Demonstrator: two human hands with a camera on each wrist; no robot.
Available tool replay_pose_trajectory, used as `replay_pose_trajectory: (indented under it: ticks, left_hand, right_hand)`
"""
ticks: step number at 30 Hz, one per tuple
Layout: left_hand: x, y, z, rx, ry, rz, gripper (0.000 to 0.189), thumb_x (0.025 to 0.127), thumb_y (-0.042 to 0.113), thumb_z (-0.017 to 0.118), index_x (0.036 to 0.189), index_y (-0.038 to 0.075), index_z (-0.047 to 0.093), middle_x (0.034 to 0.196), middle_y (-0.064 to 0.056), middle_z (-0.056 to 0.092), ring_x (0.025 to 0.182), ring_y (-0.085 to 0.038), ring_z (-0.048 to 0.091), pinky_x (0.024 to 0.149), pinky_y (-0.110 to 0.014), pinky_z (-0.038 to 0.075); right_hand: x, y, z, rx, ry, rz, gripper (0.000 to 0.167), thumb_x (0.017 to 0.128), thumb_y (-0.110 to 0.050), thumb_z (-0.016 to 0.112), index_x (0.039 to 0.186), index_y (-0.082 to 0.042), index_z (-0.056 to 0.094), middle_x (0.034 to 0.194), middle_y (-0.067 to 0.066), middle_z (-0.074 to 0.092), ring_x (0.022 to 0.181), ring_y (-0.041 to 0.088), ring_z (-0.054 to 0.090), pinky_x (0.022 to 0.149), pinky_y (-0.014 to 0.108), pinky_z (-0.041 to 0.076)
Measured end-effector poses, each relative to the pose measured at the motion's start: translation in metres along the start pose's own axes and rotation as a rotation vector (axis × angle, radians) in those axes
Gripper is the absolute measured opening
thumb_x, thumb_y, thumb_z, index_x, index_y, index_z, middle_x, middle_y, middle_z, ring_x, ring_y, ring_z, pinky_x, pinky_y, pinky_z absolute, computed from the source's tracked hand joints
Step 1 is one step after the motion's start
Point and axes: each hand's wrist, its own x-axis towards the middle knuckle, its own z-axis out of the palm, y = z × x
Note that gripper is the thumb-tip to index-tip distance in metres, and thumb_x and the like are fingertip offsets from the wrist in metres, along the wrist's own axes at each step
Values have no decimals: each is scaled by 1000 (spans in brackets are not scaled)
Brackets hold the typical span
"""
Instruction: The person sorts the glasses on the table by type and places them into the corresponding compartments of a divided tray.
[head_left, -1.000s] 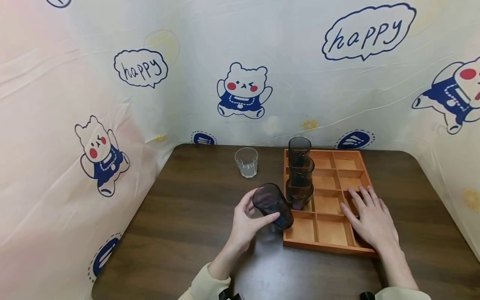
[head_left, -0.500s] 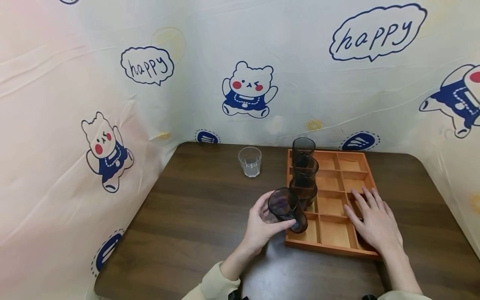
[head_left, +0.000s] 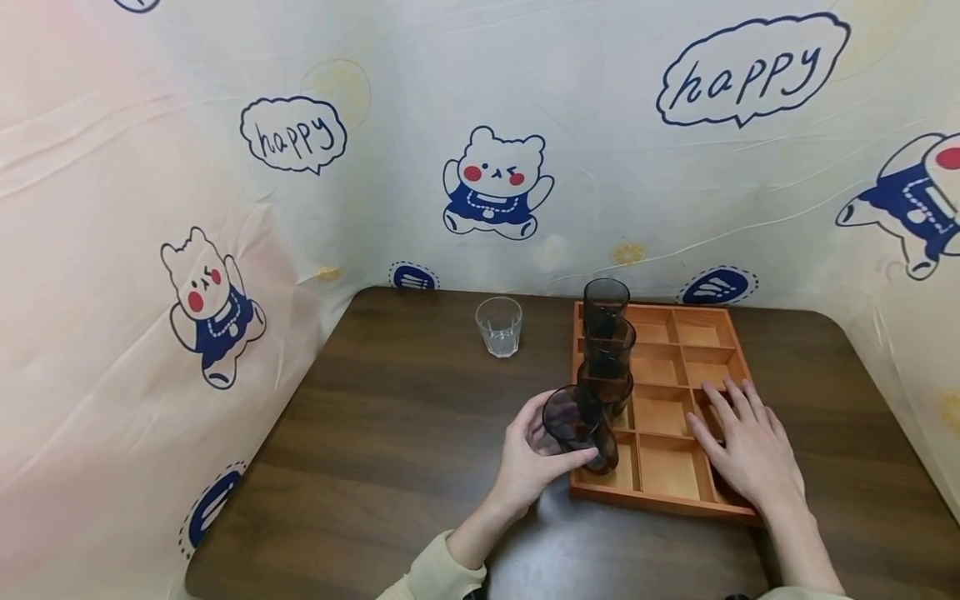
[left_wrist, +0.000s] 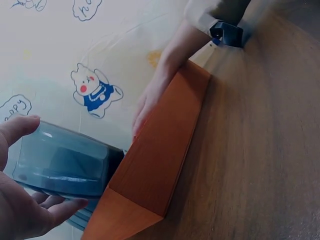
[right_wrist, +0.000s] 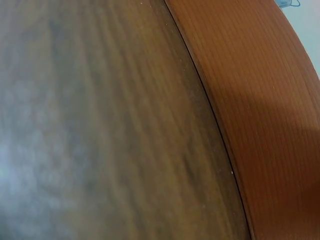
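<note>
My left hand [head_left: 528, 462] grips a dark tinted glass [head_left: 573, 414], tilted a little, over the near left compartment of an orange-brown wooden box [head_left: 660, 502]. In the left wrist view the thumb and fingers wrap the same glass [left_wrist: 65, 160], its base at the box rim. Three more dark glasses [head_left: 606, 302] stand in the left column of compartments behind it. My right hand [head_left: 753, 450] rests with fingers spread on the right side of the box. The right wrist view shows the box's side wall [right_wrist: 265, 115] but no hand.
A clear glass [head_left: 500, 327] stands on the dark wooden table [head_left: 390, 417], left of the box. Behind the table hangs a pale curtain [head_left: 390, 183] with printed bears. The box's middle and right compartments show bare wood floors.
My left hand has carried the dark glass rightward, from the box's left edge to over the near left compartment, tipping it more upright. The right hand has stayed on the box.
</note>
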Motion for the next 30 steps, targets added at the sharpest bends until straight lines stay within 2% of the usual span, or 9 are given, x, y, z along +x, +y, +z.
replay_pose_trajectory:
  ticks: [5,7,9,13,19,25,30]
  left_hand:
    - [0,-5,1,32,-26,16,80,81,-1,94,152,9,59,146,-23,70,129,-32,71,90,-24,62]
    - [-1,-8,2,51,-43,22,80,81,0,94,152,9,58,147,-22,70,130,-35,70,92,-23,61]
    - [-2,-10,3,67,-60,27,81,81,1,94,153,9,58,148,-20,70,132,-32,70,97,-24,61]
    - [-3,-11,4,75,-86,36,82,81,0,95,153,8,57,150,-17,69,131,-19,71,104,-25,59]
    - [-3,-11,4,69,-94,28,82,81,-1,94,153,9,57,152,-14,68,127,-5,70,106,-24,58]
    - [-4,-13,6,71,-96,40,83,80,-2,94,153,8,57,149,-19,69,126,-6,71,106,-21,57]
    - [-8,-17,8,113,-84,23,83,80,3,96,153,15,58,149,-10,70,129,-7,70,109,-20,54]
  right_hand:
    - [1,-1,-2,2,8,-1,69,113,-53,53,163,-6,46,169,36,38,164,55,23,120,83,26]
    - [1,-1,-1,2,5,0,69,113,-54,53,163,-6,46,169,36,38,164,55,23,120,83,26]
    - [1,-1,-1,2,1,1,70,113,-54,52,163,-5,46,169,36,37,164,55,23,120,83,26]
    - [0,-1,0,0,2,3,70,113,-54,52,163,-6,46,169,36,38,163,55,24,120,83,26]
    - [1,-1,-2,3,13,-3,70,113,-54,53,163,-7,46,169,36,38,163,55,24,120,82,26]
    - [1,-1,-2,-1,7,2,70,113,-54,53,163,-6,46,169,36,38,163,56,24,120,83,26]
    - [-1,0,0,-6,7,1,70,113,-54,54,163,-7,47,169,36,38,162,56,25,119,83,27]
